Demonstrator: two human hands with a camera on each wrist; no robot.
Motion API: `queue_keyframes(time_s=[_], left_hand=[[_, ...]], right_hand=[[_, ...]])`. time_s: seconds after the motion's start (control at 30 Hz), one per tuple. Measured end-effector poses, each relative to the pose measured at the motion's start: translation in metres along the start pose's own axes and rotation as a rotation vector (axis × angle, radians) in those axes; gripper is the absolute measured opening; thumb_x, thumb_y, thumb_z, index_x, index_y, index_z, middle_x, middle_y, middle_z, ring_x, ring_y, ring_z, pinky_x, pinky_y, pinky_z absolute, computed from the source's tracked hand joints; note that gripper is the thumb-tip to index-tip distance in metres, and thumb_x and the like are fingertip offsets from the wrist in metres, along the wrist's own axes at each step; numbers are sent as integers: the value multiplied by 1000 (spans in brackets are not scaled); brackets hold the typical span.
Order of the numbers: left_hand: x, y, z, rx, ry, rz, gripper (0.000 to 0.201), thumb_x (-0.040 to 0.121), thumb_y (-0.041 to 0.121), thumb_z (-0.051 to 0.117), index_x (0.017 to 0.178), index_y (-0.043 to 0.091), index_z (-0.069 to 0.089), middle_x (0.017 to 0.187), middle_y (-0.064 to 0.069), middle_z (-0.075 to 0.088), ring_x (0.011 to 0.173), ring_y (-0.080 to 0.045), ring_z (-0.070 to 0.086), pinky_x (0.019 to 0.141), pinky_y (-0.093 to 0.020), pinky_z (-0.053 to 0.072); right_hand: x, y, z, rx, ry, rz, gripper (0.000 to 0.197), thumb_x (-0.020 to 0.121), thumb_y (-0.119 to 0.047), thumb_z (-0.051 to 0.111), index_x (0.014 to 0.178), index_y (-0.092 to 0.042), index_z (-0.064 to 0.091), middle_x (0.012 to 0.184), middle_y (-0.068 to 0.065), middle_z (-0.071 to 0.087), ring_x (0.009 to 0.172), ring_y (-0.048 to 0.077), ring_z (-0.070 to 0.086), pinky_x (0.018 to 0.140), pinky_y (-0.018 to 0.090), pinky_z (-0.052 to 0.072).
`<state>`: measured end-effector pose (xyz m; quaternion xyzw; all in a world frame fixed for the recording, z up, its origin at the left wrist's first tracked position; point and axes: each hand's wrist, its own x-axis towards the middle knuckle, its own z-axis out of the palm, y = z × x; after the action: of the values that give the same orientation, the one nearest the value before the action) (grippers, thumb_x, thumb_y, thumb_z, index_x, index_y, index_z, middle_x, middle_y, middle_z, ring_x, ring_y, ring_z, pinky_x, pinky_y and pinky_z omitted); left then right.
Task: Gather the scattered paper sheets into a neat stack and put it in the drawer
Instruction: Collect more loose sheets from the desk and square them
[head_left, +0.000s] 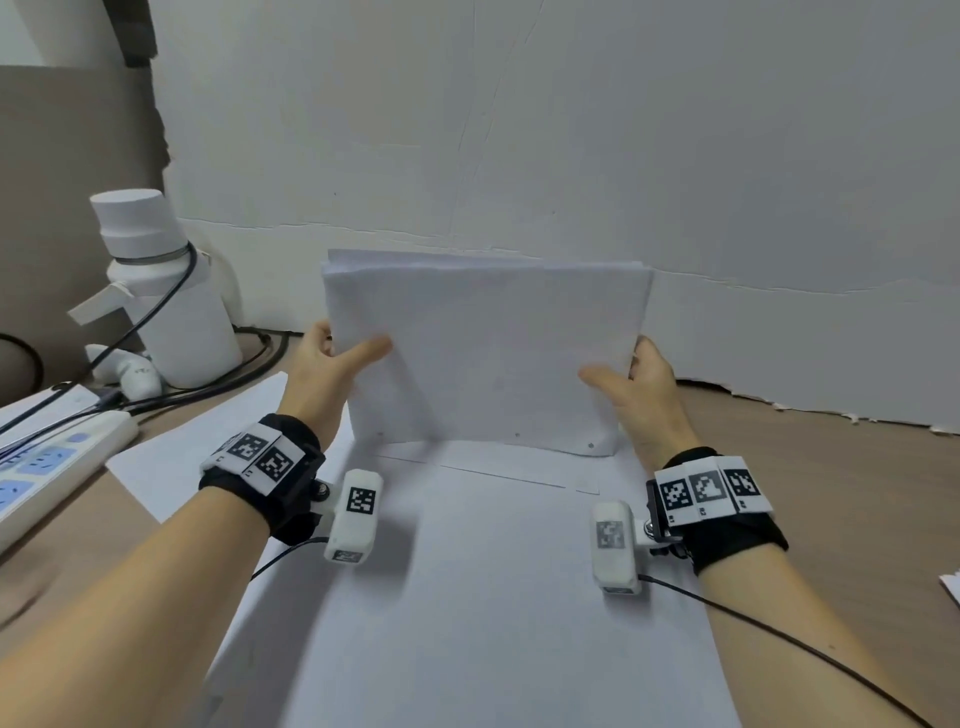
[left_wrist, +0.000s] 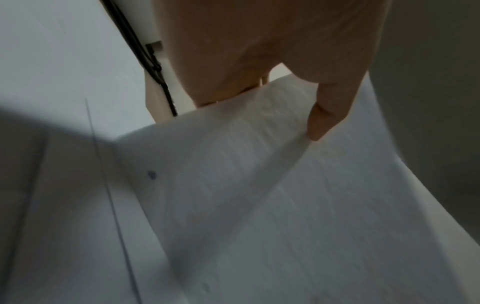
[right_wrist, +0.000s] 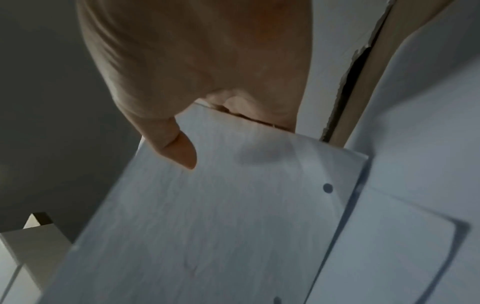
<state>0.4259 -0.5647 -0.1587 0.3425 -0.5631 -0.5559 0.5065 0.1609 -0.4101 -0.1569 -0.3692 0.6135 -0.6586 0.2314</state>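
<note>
Forearms reach in from the near edge, each with a black wrist strap carrying tags and a small white camera. Under them a large white sheet covers the wooden surface, with another sheet poking out at the left. Farther on, the left hand and right hand hold a stack of paper upright between them, its bottom edge resting on the sheet. Each grip is clamped on a side edge of the stack, thumb on the near face and fingers behind; the right wrist view shows the right thumb pressed on the paper the same way. Top edges of the stack are not quite flush. To the left sit a power strip, cables and a white bottle. Behind everything stands a white wall. A paper corner shows at the far right edge.
</note>
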Motion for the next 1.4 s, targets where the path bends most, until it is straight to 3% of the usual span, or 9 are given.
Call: queue_keyframes(time_s=[0.17, 0.3, 0.43, 0.53, 0.7, 0.87, 1.13, 1.27, 1.4], left_hand=[[-4, 14, 1, 175, -37, 196, 78, 74, 23, 85, 141, 17, 46, 128, 0, 67, 117, -16, 66, 101, -43, 53], [3, 32, 3, 458, -26, 586, 112, 82, 8, 80, 161, 23, 2, 161, 23, 15, 149, 6, 18, 124, -27, 17], [7, 34, -2, 703, 10, 719, 66, 83, 14, 79, 144, 21, 53, 133, 2, 49, 119, 7, 47, 103, -38, 48], [8, 33, -8, 678, 52, 734, 45, 84, 16, 78, 126, 21, 66, 129, 1, 51, 113, -1, 54, 85, -38, 55], [5, 38, -7, 412, 30, 535, 68, 82, 20, 78, 140, 32, 45, 119, 0, 63, 93, -17, 66, 79, -32, 57], [13, 27, -13, -1, -61, 155, 91, 73, 30, 87, 148, 22, 36, 120, -10, 72, 110, -23, 70, 96, -43, 55], [1, -4, -5, -111, -142, -9, 47, 64, 20, 86, 108, 10, 74, 116, -13, 74, 108, -32, 70, 100, -49, 51], [2, -13, -7, -3, -128, -57, 44, 72, 10, 83, 114, 7, 71, 115, -10, 75, 107, -30, 71, 97, -46, 53], [3, -11, -1, 109, -64, -57, 33, 85, -1, 73, 117, 5, 69, 110, -6, 76, 105, -27, 72, 91, -37, 57]], right_hand=[[0, -3, -7, -40, -19, -37, 23, 85, -2, 65, 104, -14, 65, 102, 0, 72, 96, 16, 68, 83, 33, 56], [2, -2, -5, -48, -1, -59, 24, 83, -2, 65, 104, -15, 65, 102, 1, 73, 96, 19, 69, 81, 34, 56], [1, -2, -6, -39, -6, -48, 21, 84, -3, 64, 103, -13, 66, 101, 4, 74, 93, 19, 70, 79, 34, 56], [0, -4, -6, -25, -10, -45, 17, 85, -3, 64, 101, -8, 66, 99, 7, 74, 87, 18, 69, 75, 35, 56], [-1, -5, -3, 10, -17, -51, 19, 86, 0, 64, 96, -16, 68, 91, -5, 74, 78, 6, 69, 65, 19, 53], [-4, -6, 0, 29, -46, -42, 20, 86, 2, 63, 93, -15, 70, 87, -5, 73, 77, 5, 68, 65, 16, 53], [-3, -7, 3, 56, 3, -22, 19, 85, 0, 62, 96, -14, 67, 89, -2, 72, 76, 9, 68, 64, 20, 55], [-2, -2, 4, 24, 30, -3, 26, 83, -1, 64, 108, -9, 63, 100, 4, 73, 86, 14, 69, 70, 24, 54], [-5, -6, 4, -95, -16, -5, 7, 87, -4, 61, 86, -7, 66, 77, 4, 67, 69, 17, 61, 66, 31, 49]])
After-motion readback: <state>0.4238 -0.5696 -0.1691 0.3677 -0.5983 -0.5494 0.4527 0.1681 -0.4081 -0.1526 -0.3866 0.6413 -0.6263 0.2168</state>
